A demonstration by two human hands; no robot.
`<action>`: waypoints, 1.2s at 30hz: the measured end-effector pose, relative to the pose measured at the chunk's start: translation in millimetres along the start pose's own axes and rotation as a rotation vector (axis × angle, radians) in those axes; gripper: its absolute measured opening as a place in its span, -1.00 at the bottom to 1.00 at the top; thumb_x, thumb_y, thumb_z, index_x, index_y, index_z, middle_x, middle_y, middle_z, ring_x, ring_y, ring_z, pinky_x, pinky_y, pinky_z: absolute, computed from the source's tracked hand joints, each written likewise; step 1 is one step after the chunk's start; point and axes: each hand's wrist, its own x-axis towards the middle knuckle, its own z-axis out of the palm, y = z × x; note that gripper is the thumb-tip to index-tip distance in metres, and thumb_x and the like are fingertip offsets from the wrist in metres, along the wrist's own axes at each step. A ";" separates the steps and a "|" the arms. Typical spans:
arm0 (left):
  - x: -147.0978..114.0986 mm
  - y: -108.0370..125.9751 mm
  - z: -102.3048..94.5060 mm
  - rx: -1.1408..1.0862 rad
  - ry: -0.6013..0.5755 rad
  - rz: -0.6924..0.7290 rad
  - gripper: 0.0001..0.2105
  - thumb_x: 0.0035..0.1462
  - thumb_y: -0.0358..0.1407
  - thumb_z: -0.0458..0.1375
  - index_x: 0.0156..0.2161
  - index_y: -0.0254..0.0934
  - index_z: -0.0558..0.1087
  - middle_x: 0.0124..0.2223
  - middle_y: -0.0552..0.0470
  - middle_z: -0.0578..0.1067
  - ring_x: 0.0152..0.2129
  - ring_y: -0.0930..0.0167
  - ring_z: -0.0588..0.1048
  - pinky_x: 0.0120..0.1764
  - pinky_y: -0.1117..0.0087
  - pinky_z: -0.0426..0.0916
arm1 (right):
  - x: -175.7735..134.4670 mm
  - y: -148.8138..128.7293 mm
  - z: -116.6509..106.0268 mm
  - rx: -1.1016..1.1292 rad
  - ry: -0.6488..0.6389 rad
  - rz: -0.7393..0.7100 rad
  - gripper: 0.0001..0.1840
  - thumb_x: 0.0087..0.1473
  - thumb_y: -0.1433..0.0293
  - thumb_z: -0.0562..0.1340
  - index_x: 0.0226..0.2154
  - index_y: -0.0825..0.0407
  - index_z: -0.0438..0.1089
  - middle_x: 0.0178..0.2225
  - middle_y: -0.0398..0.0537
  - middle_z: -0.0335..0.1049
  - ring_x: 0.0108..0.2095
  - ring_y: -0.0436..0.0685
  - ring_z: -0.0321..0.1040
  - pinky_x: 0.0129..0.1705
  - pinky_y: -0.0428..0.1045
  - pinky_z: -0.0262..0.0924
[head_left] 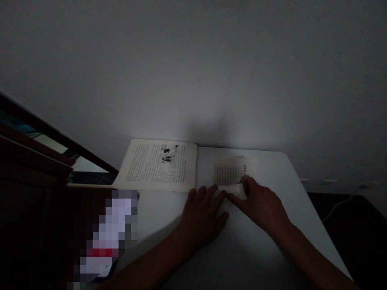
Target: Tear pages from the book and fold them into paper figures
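A printed sheet of paper (pixel 229 171) lies on the white table, its near edge turned up into a pale folded strip (pixel 231 188). At that strip's right end, my right hand (pixel 261 201) closes its thumb and fingers on the paper. My left hand (pixel 202 213) rests palm down with fingers spread, its fingertips by the strip's left end. Left of the sheet lies a stack of printed pages (pixel 159 165), with a small black-and-white drawing on top. The light is dim, so the exact finger contact on the fold is hard to see.
The white table (pixel 272 165) stands against a grey wall (pixel 193 72). A blurred-out phone-like device (pixel 111 229) lies at the table's left edge. Dark wooden furniture (pixel 30 161) is on the left, and a pale cable (pixel 338 205) runs beyond the right edge.
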 end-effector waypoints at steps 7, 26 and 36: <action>0.4 0.0 -1.4 -0.012 -0.012 -0.001 -0.53 0.12 -0.08 -0.01 0.14 -0.09 0.17 0.16 -0.03 0.22 -0.01 0.13 0.20 -0.02 0.00 0.08 | -3.6 5.8 0.3 -0.023 -0.030 -0.023 -0.60 -0.08 0.01 0.15 -0.32 -0.04 0.20 -0.48 -0.13 0.42 -0.47 0.18 0.40 -0.58 -0.07 -0.02; 0.5 -0.1 -2.4 -0.003 0.011 0.002 -0.53 0.12 -0.08 0.00 0.14 -0.10 0.19 0.15 -0.04 0.22 -0.02 0.14 0.20 -0.04 0.03 0.09 | -28.8 36.4 -4.6 0.002 -0.062 -0.003 -0.59 -0.13 -0.02 0.16 -0.54 -0.03 0.13 -0.60 -0.19 0.34 -0.59 0.10 0.30 -0.60 -0.08 -0.09; 0.4 1.3 -2.5 0.006 0.021 0.002 -0.54 0.11 -0.10 0.01 0.13 -0.09 0.20 0.15 -0.04 0.23 -0.02 0.12 0.20 -0.04 0.02 0.09 | -37.5 56.0 -9.5 0.060 -0.151 0.022 -0.61 -0.15 0.02 0.22 -0.56 -0.04 0.14 -0.62 -0.23 0.32 -0.60 0.08 0.28 -0.59 -0.07 -0.01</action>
